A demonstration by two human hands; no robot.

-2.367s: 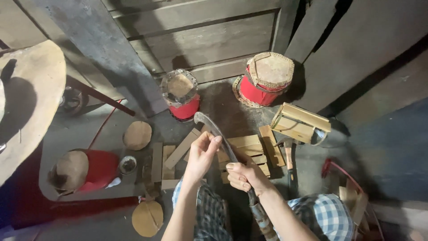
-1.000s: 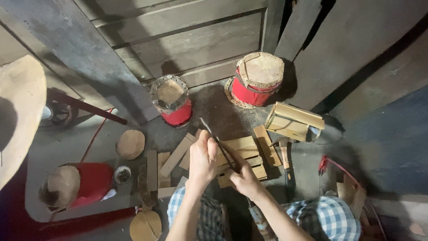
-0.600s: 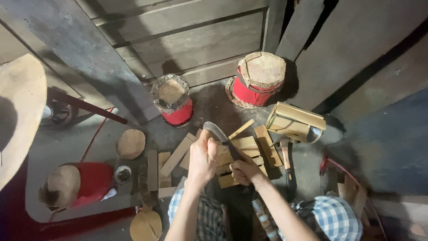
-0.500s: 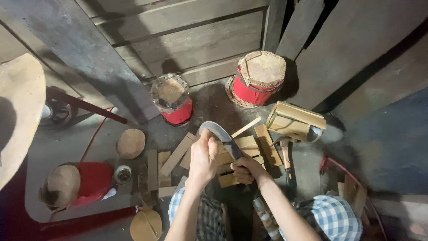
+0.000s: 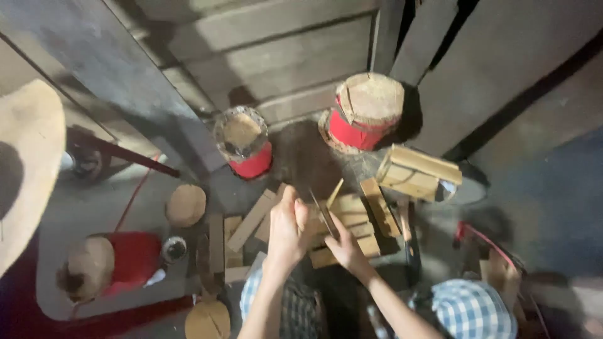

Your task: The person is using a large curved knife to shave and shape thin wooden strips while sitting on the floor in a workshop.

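Blade [image 5: 323, 213] stands over the wood slats [image 5: 352, 226]; I see my left hand [image 5: 287, 229] closed on its handle, my right hand [image 5: 344, 243] clasping a slat beside it.

blade [image 5: 323, 213]: thin, dark metal, we see it edge-on, tilted | wood strip [image 5: 335, 193]: pale, slender, standing slanted against blade | flat wood slats [image 5: 352, 227]: stacked beneath on floor

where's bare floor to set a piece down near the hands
Free: the dark patch between the two red-wrapped stumps, and the grey floor left of the round disc. Crowded: the wood slats under the left hand and right hand.
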